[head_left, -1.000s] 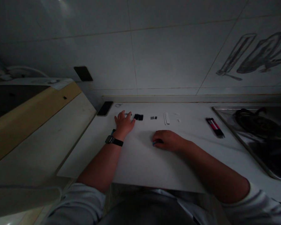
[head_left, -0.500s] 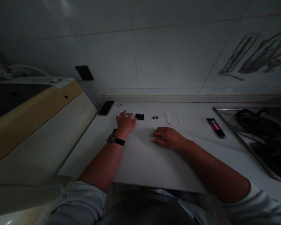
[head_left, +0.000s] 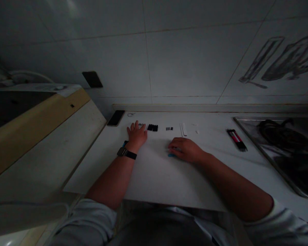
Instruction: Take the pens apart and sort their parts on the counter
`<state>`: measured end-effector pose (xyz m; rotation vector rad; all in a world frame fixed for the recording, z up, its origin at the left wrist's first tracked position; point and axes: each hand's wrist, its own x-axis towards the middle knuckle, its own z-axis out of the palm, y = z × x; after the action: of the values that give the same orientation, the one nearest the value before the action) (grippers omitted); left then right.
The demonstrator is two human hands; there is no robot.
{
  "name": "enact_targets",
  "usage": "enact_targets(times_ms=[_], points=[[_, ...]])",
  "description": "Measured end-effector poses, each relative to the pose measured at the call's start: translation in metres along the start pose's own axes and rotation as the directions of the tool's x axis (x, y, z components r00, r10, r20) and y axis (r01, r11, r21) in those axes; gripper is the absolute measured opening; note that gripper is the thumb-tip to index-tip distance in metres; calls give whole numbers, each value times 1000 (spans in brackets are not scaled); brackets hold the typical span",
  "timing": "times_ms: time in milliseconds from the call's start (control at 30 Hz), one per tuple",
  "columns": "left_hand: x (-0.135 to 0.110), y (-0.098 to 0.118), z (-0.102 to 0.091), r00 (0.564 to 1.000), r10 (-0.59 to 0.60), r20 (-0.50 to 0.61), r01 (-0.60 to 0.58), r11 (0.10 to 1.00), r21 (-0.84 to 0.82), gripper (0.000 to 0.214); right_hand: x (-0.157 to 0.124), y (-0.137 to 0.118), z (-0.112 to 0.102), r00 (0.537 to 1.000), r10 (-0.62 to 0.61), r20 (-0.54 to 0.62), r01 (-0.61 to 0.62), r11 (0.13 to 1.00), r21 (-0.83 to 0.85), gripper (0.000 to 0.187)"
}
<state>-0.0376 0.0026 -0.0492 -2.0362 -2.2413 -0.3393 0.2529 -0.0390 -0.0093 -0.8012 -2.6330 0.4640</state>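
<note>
My left hand (head_left: 137, 134) lies on the white counter (head_left: 154, 177) with its fingers spread, nothing in its grip. Small grey parts (head_left: 141, 124) show just beyond its fingertips, partly covered. A row of short black pieces (head_left: 152, 127) sits just right of that hand. Curled, with thumb and fingers drawn together, my right hand (head_left: 186, 149) rests on the counter. A small blue piece (head_left: 170, 155) shows under its thumb; its kind cannot be made out, and the fingers hide what lies between them. Under my left wrist another blue item (head_left: 125, 143) is mostly covered.
Farther back lie small dark parts (head_left: 169, 128), thin white sticks (head_left: 183, 129) and tiny clear bits (head_left: 197, 131). A phone (head_left: 116, 118) is at the back left. A black pack with red and white strips (head_left: 236, 139) lies beside the gas stove (head_left: 272, 157). A cabinet (head_left: 66, 140) stands left.
My right hand has shifted slightly, and a blue piece now shows under its thumb where a pale tip showed before. My left hand has barely moved.
</note>
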Motion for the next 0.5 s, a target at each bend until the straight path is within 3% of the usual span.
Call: enact_targets(times_ms=[100,333,500], points=[[0,0,1,1000,-5,30,5,1000,-3,48,0,2,1,1000,-9,-9,9,1000,2,21],[-6,0,-11,999,23,-43,-23,1000,-1,39,0,3,-1,1000,-19,-18,19,1000,2,21],[-5,1,-12,999,22,-31,-23,1000,-10,50,0,6,1,1000,-10,-23,9,1000,-6,21]])
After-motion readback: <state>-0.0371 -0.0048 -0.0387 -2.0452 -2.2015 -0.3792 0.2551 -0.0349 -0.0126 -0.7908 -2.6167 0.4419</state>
